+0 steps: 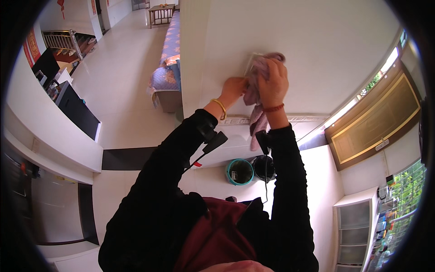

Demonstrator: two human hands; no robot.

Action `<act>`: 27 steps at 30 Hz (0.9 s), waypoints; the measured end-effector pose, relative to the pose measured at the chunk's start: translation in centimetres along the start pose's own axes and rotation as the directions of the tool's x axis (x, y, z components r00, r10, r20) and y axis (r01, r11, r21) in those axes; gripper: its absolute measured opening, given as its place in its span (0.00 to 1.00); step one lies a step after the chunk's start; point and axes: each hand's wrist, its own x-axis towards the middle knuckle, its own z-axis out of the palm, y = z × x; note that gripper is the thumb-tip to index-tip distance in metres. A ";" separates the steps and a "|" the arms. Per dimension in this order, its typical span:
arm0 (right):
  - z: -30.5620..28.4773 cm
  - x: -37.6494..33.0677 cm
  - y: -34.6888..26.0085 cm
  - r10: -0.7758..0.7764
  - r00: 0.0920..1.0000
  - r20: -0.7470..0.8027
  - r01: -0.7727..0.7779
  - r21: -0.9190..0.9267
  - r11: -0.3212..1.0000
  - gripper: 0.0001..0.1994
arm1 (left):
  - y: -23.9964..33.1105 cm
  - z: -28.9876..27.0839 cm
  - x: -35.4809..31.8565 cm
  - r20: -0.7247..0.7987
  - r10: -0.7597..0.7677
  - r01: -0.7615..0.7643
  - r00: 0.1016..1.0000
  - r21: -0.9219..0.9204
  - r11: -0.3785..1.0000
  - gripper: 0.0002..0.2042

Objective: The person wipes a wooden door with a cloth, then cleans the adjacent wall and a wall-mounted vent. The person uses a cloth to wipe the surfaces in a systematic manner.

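Observation:
A dusty-pink cloth [258,121] is bunched against the white wall, one end hanging down below my hands. My right hand [274,82] is closed around its upper part and presses it to the wall; a red bead bracelet circles that wrist. Close beside it on the left, my left hand [233,89] has its fingers curled in at the cloth's edge, and a gold bangle is on the wrist. A pale square wall plate [249,63] shows partly behind the cloth, the rest of it covered.
Below my arms, a teal bin [239,172] and a black-lined bin [263,168] stand on the floor by the wall. Left of the wall edge is a bench with a patterned cover [170,50]. A brown door [374,119] and a white cabinet [355,229] are at right.

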 end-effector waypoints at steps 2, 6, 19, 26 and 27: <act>1.5 0.5 -1.5 -0.085 0.996 0.008 0.085 -0.068 0.994 0.13 | -1.2 -1.7 -0.2 0.083 0.204 -0.221 0.975 0.350 0.911 0.15; 4.1 -2.2 -1.9 -0.131 0.991 0.034 0.135 -0.174 0.975 0.12 | -0.5 -4.5 -2.0 0.001 -0.216 0.214 0.976 0.141 0.967 0.13; 2.9 -6.6 1.4 0.491 0.857 -0.154 -0.424 0.332 0.843 0.14 | 2.7 -7.5 -5.5 0.154 -0.404 0.342 0.902 0.318 0.884 0.18; 5.6 -9.4 -1.2 0.275 0.929 0.246 -0.313 0.129 0.941 0.12 | 4.0 -7.6 -5.6 0.175 -0.532 0.393 0.829 0.494 0.776 0.18; 5.2 -9.8 -1.0 0.398 0.894 0.204 -0.443 0.269 0.856 0.12 | 4.2 -7.7 -5.5 0.180 -0.561 0.376 0.808 0.576 0.726 0.18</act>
